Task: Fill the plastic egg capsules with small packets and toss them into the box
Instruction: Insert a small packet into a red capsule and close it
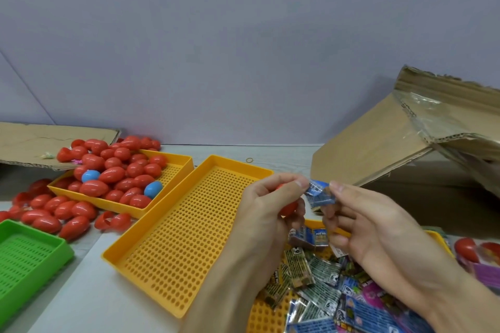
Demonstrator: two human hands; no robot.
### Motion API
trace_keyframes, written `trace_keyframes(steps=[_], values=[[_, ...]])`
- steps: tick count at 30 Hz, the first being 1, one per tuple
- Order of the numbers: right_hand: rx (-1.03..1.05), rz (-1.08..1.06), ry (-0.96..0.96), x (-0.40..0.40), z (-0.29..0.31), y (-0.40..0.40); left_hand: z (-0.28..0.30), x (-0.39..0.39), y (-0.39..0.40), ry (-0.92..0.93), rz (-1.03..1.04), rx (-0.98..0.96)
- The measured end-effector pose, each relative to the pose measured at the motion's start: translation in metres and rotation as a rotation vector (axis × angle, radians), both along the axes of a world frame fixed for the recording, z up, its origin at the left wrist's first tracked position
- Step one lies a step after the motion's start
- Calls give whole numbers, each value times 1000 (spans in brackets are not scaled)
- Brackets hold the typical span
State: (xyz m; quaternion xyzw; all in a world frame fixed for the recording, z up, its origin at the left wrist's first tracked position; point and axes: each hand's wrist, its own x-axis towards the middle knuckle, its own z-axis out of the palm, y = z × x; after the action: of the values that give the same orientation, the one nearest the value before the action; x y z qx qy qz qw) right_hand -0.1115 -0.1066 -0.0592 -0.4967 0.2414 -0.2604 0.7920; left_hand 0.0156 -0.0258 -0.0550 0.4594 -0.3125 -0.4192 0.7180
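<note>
A red egg capsule (288, 207) is held in the curled fingers of the left hand (266, 207), right of the frame's centre. A small blue packet (318, 194) is pinched between the right hand (378, 230) and the left thumb, just beside the capsule. More packets (322, 292) are heaped in a yellow tray (266, 313) at the lower right. An empty yellow perforated tray (173, 238) lies on the counter (89, 292) at centre. Red and blue capsules (119, 176) are piled in a further yellow tray (184, 163) at the left. The cardboard box (392, 149) is seen at the right edge, flaps open.
</note>
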Motion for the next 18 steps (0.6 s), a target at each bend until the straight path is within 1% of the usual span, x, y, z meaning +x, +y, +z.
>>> trace_keyframes(steps=[5,8,10,13,18], values=[[1,-29,-2,1,-1,1,1,0,1,-3,-17,-3],[60,-68,38,2,-1,0,1,0,1,-15,-13,0],[107,-45,47,1,-1,0,0,0,1,-22,0,3],[164,1,13,1,1,1,-1,1,0,-52,1,9],[208,-8,-39,-2,5,0,-2,1,0,-95,-27,21]])
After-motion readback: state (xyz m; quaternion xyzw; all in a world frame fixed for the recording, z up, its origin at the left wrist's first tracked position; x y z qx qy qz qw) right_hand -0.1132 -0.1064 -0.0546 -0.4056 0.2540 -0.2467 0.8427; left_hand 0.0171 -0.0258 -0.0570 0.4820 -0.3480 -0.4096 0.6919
